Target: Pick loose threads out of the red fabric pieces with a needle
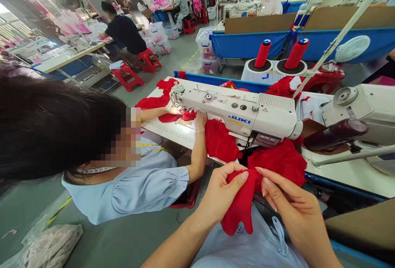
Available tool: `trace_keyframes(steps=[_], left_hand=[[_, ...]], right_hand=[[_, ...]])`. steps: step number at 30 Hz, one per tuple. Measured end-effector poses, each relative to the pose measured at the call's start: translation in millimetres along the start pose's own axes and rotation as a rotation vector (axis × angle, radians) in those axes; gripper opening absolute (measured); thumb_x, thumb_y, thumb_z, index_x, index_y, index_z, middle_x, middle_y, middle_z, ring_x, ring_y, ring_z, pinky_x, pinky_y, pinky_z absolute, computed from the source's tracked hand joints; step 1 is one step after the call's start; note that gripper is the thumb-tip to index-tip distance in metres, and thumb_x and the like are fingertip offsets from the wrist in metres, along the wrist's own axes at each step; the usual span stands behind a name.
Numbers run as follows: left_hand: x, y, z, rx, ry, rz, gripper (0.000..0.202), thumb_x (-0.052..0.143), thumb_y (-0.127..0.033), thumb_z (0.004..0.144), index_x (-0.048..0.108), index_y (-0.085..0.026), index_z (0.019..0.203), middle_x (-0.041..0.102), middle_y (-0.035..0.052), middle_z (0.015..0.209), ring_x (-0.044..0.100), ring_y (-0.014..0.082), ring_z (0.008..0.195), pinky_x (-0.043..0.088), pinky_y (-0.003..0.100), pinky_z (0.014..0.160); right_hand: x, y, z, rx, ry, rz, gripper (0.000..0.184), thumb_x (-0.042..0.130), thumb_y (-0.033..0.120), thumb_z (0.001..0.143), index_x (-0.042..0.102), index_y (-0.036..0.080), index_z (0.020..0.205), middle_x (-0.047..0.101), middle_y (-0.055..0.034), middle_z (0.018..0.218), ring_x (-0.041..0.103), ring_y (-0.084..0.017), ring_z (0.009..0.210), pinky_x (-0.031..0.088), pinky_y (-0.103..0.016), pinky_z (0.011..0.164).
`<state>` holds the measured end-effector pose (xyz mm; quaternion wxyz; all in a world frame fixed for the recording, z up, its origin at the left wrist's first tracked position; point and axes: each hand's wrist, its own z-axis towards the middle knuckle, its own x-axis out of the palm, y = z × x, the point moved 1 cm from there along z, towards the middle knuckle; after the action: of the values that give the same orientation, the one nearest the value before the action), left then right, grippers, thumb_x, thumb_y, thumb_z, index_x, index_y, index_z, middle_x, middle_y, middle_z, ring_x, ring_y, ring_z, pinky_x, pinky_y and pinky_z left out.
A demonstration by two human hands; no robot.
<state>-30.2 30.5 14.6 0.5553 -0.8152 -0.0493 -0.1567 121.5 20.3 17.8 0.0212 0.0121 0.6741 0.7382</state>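
The person's left hand (220, 194) and right hand (291, 208) met low in the view, over the lap, both closed on a small piece of red fabric (240, 206). The left grip pinched the cloth's upper edge between thumb and fingers, the thumb lying across the top. The right grip held the same upper edge from the other side with its fingertips, so the two hands were nearly touching. The cloth hung down from the pinch and draped against the person's light blue garment (247, 247).

Just beyond the hands, a larger heap of red cloth (279, 161) lay at the near edge of the white surface (354, 175), below a white sewing machine (243, 113). A co-worker in a pale blue top (138, 185) sat to the left at that machine, one hand (200, 120) resting on more red material (220, 140) near the needle end, the other hand (175, 110) further along under the machine's head. Two red thread cones (279, 54) stood upright behind the machine. A dark bottle-like cylinder (336, 134) lay tilted on the surface to the right. Red stools (137, 68) and other seated people showed far back in the hall.
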Motion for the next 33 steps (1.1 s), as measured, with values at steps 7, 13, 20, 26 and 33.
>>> trace_keyframes(steps=[7, 13, 20, 26, 33], left_hand=[[0.3, -6, -2, 0.067, -0.065, 0.172, 0.024, 0.062, -0.038, 0.087, 0.069, -0.015, 0.085, 0.060, 0.0022, 0.079, 0.052, 0.0119, 0.071, 0.040, 0.023, 0.067], [2.3, -11, -6, 0.151, -0.092, 0.304, 0.022, 0.058, -0.033, 0.089, 0.069, -0.014, 0.083, 0.057, 0.0015, 0.077, 0.050, 0.0123, 0.071, 0.039, 0.025, 0.069], [3.9, -12, -8, 0.217, -0.091, 0.348, 0.021, 0.058, -0.030, 0.089, 0.070, -0.014, 0.083, 0.057, 0.0017, 0.077, 0.052, 0.0135, 0.072, 0.039, 0.025, 0.069], [3.3, -11, -7, 0.148, -0.045, 0.236, 0.022, 0.059, -0.033, 0.089, 0.068, -0.014, 0.084, 0.059, 0.0032, 0.080, 0.053, 0.0144, 0.072, 0.040, 0.026, 0.067], [3.1, -13, -6, 0.184, -0.025, 0.305, 0.022, 0.056, -0.031, 0.091, 0.064, -0.015, 0.079, 0.056, 0.0013, 0.076, 0.051, 0.0134, 0.073, 0.039, 0.026, 0.070]], right_hand=[[-2, 7, -6, -0.496, 0.086, -0.541, 0.040, 0.051, 0.005, 0.089, 0.070, 0.022, 0.120, 0.069, -0.0032, 0.082, 0.066, -0.009, 0.069, 0.053, -0.015, 0.063], [-6, 4, -10, -0.548, 0.068, -0.698, 0.036, 0.051, 0.005, 0.091, 0.070, 0.017, 0.118, 0.070, -0.0040, 0.086, 0.068, -0.008, 0.071, 0.051, -0.014, 0.067], [-1, 11, -8, -0.534, 0.072, -0.586, 0.037, 0.053, 0.003, 0.089, 0.069, 0.017, 0.118, 0.070, -0.0043, 0.086, 0.068, -0.008, 0.073, 0.052, -0.012, 0.070], [2, 12, -7, -0.358, 0.063, -0.396, 0.034, 0.057, 0.008, 0.087, 0.074, 0.024, 0.111, 0.069, -0.0010, 0.073, 0.062, -0.008, 0.057, 0.049, -0.014, 0.050], [9, -5, -10, 0.282, 0.010, 0.272, 0.016, 0.074, 0.032, 0.079, 0.079, 0.029, 0.094, 0.061, 0.0002, 0.056, 0.042, -0.005, 0.038, 0.032, -0.016, 0.035]])
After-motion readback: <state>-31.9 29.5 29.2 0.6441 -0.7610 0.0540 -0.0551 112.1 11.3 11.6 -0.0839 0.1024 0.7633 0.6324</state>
